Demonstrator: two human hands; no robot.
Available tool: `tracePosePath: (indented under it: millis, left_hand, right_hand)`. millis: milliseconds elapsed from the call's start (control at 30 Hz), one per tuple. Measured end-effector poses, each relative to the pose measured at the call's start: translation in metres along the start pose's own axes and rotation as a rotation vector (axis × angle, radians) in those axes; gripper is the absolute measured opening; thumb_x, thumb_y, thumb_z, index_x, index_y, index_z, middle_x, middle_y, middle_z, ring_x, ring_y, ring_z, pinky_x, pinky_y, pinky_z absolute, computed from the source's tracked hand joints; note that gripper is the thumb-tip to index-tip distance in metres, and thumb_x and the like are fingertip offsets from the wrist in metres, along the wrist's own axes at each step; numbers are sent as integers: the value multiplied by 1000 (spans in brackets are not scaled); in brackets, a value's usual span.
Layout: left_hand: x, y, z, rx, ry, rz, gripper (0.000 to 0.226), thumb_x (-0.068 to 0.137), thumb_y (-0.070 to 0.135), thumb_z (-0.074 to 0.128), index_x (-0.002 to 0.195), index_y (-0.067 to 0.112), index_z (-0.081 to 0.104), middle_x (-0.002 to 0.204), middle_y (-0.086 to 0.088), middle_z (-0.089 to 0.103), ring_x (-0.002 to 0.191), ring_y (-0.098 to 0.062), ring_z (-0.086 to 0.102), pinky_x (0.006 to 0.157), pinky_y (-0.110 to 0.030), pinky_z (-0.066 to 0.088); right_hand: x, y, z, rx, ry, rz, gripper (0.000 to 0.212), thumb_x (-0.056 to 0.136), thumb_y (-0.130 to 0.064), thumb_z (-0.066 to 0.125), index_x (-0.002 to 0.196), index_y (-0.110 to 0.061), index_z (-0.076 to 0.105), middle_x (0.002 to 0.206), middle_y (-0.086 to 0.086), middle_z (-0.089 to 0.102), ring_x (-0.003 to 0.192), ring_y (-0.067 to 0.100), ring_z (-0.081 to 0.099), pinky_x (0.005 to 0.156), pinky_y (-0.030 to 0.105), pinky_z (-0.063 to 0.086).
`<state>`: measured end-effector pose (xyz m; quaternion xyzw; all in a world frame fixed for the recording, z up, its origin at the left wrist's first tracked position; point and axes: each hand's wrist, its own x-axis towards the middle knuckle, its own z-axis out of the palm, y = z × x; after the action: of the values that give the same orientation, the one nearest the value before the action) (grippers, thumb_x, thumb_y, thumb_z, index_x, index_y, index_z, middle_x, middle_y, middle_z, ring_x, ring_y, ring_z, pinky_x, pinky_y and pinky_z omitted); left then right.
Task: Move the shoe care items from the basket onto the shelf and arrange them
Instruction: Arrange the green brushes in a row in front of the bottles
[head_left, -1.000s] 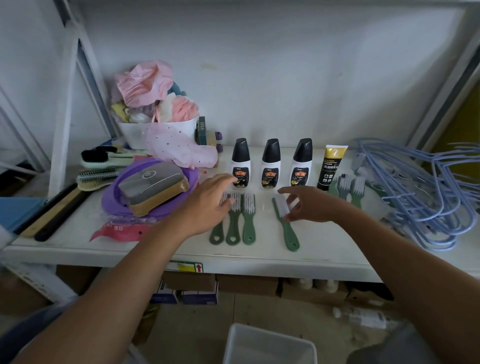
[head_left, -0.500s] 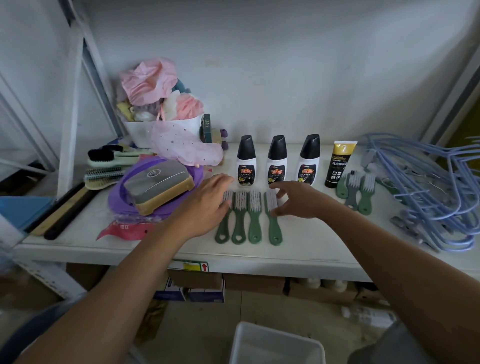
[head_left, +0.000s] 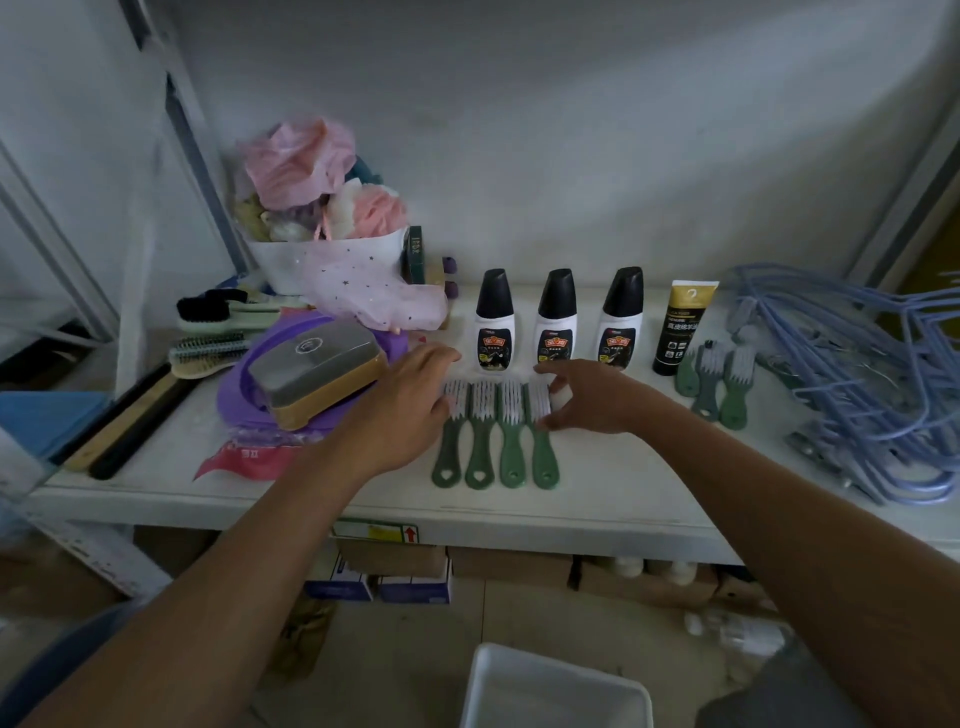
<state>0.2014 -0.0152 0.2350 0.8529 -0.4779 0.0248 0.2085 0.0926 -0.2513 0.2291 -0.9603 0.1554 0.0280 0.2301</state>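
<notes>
Left hand, fingers extended and together, rests against the left side of four green-handled, white-bristled plastic brushes. These lie parallel between both hands, handles toward the front edge of the white shelf. Right hand pinches the rightmost bristle head; bare shelf surface lies under its forearm.

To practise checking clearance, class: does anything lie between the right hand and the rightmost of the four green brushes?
Nothing visible does. The right hand pinches the bristle head of the rightmost green brush, with nothing between them.
</notes>
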Motion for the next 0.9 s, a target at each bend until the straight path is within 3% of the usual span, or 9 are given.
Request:
tracePosePath:
  millis: [200,300,400,500,633,767,900]
  left_hand:
    - [4,5,2,-19,-13,2,51,102,17,50,150,17,34,157,0,33,144,-18,31,113,-41,37]
    - [10,16,8,-32,-10,31,53,102,20,50,152,19,33,159,2,31,146,-16,27,118,-42,32]
    - [16,32,15,-40,-19,77,53,103,21,49,154,20,33,161,4,28,148,-13,24,119,-32,22]
    - [22,46,22,-62,-24,141,51,102,20,51,151,20,37,158,6,32,145,-12,29,119,-32,26]
    - [29,61,33,-82,-33,205,50,101,18,53,149,22,39,155,7,36,142,-12,34,116,-32,32]
    - [34,70,41,-86,-37,218,51,101,18,52,150,23,39,155,9,35,142,-9,32,118,-34,32]
    - [37,75,45,-85,-44,231,49,102,18,51,149,24,39,155,10,35,142,-8,31,118,-32,30]
  right_hand:
    - [-12,5,-7,-29,4,13,90,76,-41,83,152,-25,36,132,-1,60,98,12,57,99,34,45]
    - [-25,16,-15,-72,4,61,74,81,-41,79,144,-21,46,127,0,63,101,12,58,98,31,45]
    - [-43,35,-25,-170,70,155,50,88,-40,71,131,-16,60,125,2,64,112,19,59,100,34,46]
    - [-61,58,-37,-312,149,275,40,94,-35,61,127,-11,62,127,6,61,116,23,58,99,36,49]
    - [-81,83,-45,-314,137,428,30,97,-21,52,121,-6,62,119,13,63,106,28,61,83,34,50]
    - [-96,87,-44,-326,66,429,41,98,-7,43,137,-10,54,139,16,53,124,30,55,101,39,48]
    - [-101,86,-41,-370,58,441,41,98,-5,40,136,-8,54,136,18,52,120,31,57,98,38,48]
